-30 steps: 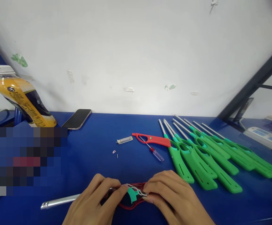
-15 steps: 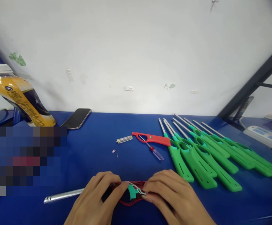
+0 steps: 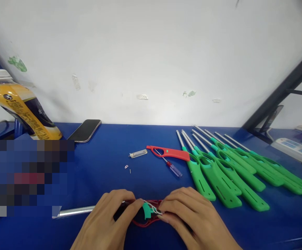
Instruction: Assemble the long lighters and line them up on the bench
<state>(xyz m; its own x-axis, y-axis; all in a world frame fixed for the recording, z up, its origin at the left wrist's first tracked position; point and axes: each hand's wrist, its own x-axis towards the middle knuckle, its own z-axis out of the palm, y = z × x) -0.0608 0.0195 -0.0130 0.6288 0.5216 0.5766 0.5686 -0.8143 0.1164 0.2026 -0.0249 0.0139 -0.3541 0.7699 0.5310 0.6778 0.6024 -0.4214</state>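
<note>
A red lighter housing [image 3: 143, 224] lies at the bottom centre, its inside facing up, with a teal trigger [image 3: 147, 211] and white wires [image 3: 153, 208] in it. My left hand [image 3: 109, 218] grips its left part, thumb and forefinger beside the trigger. A silver tube [image 3: 75, 211] extends leftward from under that hand. My right hand [image 3: 192, 215] pinches the housing's right part and the wire ends; its fingertips hide the exact contact. Farther back lie a red housing half [image 3: 177, 153], a screwdriver [image 3: 174, 169], a clear tank [image 3: 138, 153], a small clip [image 3: 126, 166] and a screw [image 3: 130, 171].
Several green lighters [image 3: 226, 187] fan out on the blue table [image 3: 101, 170] at right. A phone [image 3: 85, 131] and a yellow bottle [image 3: 25, 107] are at left, near a blurred-out area. A white device [image 3: 296, 151] stands at far right.
The silver tube's left end has shifted slightly right and up, partly covered by the blurred area. Both hands keep nearly the same hold; the view has shifted slightly.
</note>
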